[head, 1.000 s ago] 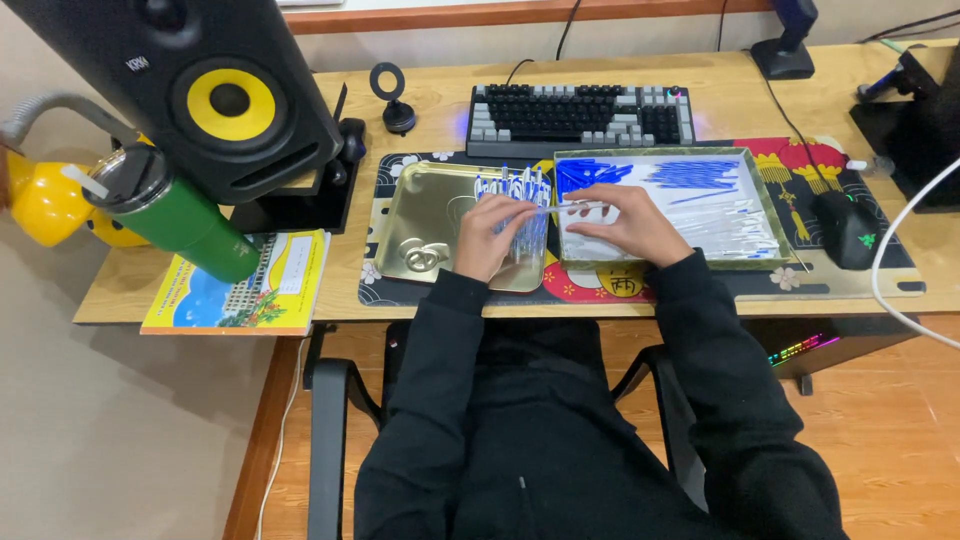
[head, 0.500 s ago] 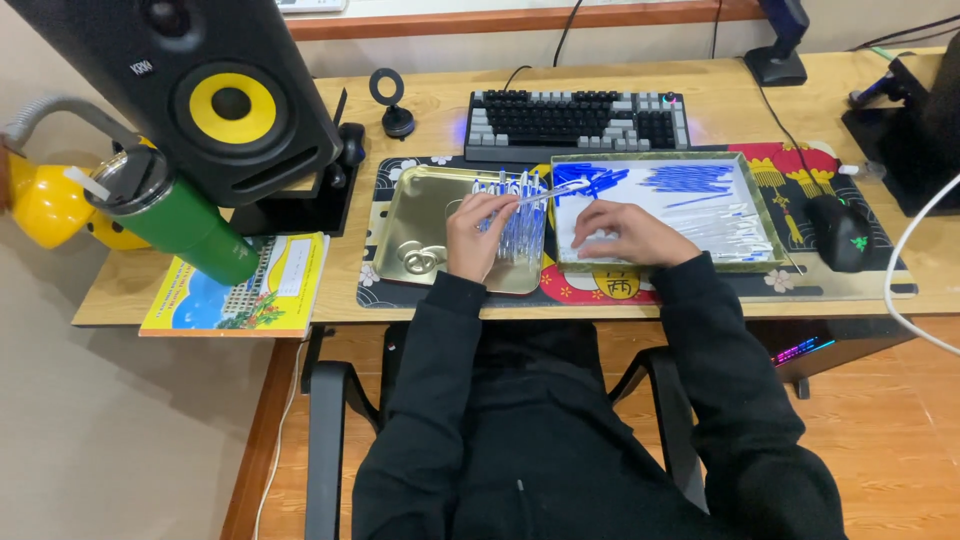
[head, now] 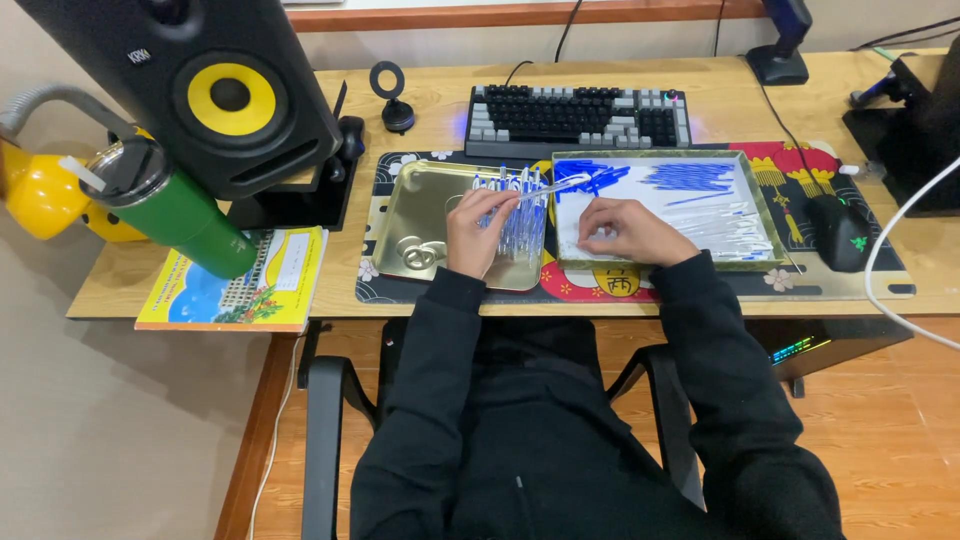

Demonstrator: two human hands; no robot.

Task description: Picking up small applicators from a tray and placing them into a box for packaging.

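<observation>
Our left hand point(head: 478, 232) pinches one clear plastic pen barrel point(head: 548, 188) over the blue-capped pens point(head: 520, 215) in the gold metal tray point(head: 415, 215); our right hand point(head: 622, 230) rests curled, fingertips down, in the green-rimmed tray point(head: 760, 205).

Booklet point(head: 235, 282): flat, rectangular, yellow and blue cover with a white label patch; lies on the desk edge well to the left of the left hand's fingers point(head: 478, 208), beneath the tilted green bottle point(head: 180, 212). No screens visible.
</observation>
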